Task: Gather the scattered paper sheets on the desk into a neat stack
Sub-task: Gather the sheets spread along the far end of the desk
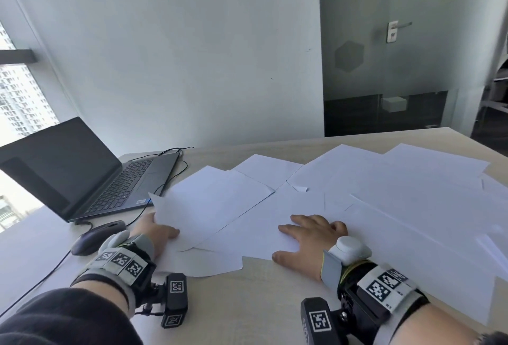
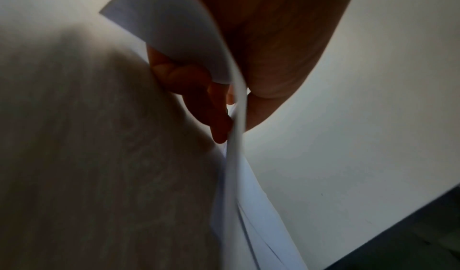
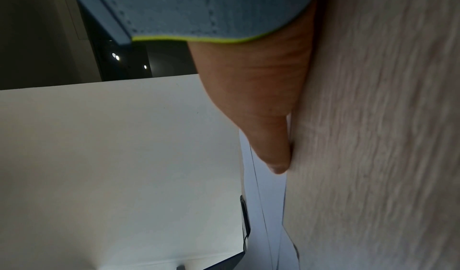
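Note:
Several white paper sheets (image 1: 384, 196) lie scattered and overlapping across the light wooden desk (image 1: 264, 303). My left hand (image 1: 154, 230) pinches the left edge of a sheet (image 1: 203, 207), thumb on top and fingers under, so that its edge curls up. In the left wrist view that lifted sheet (image 2: 179, 30) bends between thumb and fingers (image 2: 194, 89). My right hand (image 1: 308, 237) lies flat, fingers spread, pressing on a sheet (image 1: 264, 234) in the middle. The right wrist view shows only the thumb (image 3: 271, 136) against the desk (image 3: 385, 136).
An open dark laptop (image 1: 82, 171) stands at the back left, with its cable trailing toward the papers. A black mouse (image 1: 93, 237) sits just left of my left hand. The desk's right edge runs beside a dark glass door (image 1: 384, 70).

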`<state>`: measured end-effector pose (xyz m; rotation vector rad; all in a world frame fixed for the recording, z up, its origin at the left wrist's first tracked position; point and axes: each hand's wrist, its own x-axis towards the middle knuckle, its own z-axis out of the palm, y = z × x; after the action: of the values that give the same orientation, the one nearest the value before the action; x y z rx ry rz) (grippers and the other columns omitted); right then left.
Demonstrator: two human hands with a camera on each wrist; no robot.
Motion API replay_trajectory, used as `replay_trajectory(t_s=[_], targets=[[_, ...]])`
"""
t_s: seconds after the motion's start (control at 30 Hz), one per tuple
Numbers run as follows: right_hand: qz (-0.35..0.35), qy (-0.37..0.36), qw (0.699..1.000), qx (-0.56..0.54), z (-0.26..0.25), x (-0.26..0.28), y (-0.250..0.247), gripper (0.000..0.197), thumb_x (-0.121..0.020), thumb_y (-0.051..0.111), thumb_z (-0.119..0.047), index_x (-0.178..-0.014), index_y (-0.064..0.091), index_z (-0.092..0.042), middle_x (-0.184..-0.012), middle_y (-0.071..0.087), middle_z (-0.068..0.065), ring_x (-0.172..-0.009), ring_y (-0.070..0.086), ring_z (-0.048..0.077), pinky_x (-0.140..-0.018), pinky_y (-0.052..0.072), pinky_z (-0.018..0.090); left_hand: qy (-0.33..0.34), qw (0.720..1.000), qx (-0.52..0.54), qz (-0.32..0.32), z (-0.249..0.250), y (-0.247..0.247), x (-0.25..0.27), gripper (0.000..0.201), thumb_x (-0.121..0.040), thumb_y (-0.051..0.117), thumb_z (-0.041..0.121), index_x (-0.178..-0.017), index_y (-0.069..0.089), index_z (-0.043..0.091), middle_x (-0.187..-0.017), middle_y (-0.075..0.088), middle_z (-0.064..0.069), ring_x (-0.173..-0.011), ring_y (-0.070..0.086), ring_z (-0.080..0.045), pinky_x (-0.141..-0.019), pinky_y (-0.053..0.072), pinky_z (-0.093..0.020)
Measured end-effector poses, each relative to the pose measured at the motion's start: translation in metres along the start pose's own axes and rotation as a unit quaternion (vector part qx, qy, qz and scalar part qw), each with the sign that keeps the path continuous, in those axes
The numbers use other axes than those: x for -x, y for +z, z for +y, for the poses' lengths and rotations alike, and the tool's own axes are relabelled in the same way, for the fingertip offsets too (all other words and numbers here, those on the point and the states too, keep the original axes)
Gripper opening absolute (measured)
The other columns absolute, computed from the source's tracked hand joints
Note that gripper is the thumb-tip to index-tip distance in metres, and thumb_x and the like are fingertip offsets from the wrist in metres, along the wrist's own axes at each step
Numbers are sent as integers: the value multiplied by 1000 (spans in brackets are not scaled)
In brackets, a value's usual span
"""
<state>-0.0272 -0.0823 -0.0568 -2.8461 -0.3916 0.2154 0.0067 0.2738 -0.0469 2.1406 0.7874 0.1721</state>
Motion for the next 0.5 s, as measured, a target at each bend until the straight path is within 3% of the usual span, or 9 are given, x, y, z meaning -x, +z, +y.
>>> replay_trajectory(t_s=[0.17,0.3,0.4,0.5], targets=[[14,63,998,11,1,-3,1,70,-83,32,-76,-147,32,-48,-160,20,-14,-146,15,15,-108,18,43,-11,994,101,-32,-7,-6,10,73,-78,78,2,-142,48,17,-108,70,-18,-88,72,-43,-85,59,-58],[32,10,999,6,-4,-1,2,65,-83,28,-76,-138,45,-48,-143,42,-17,-136,33,14,-101,22,40,-15,986,148,-76,-12,-7,22,92,-74,77,-7,-150,39,31,-118,68,-21,-95,71,-46,-85,57,-63],[61,-25,998,-21,-7,-2,4,66,-78,23,-78,-130,53,-51,-130,54,-22,-129,44,7,-95,23,36,-24,986,141,-86,-15,-4,26,113,-60,81,-3,-150,32,43,-118,68,-19,-97,70,-47,-84,56,-65],[50,-8,999,-19,-1,-2,5,54,-88,34,-71,-137,47,-51,-151,38,-25,-142,31,6,-110,18,40,-22,986,133,-97,-14,-2,35,115,-61,78,-6,-153,28,43,-116,66,-18,-97,69,-47,-84,56,-65]])
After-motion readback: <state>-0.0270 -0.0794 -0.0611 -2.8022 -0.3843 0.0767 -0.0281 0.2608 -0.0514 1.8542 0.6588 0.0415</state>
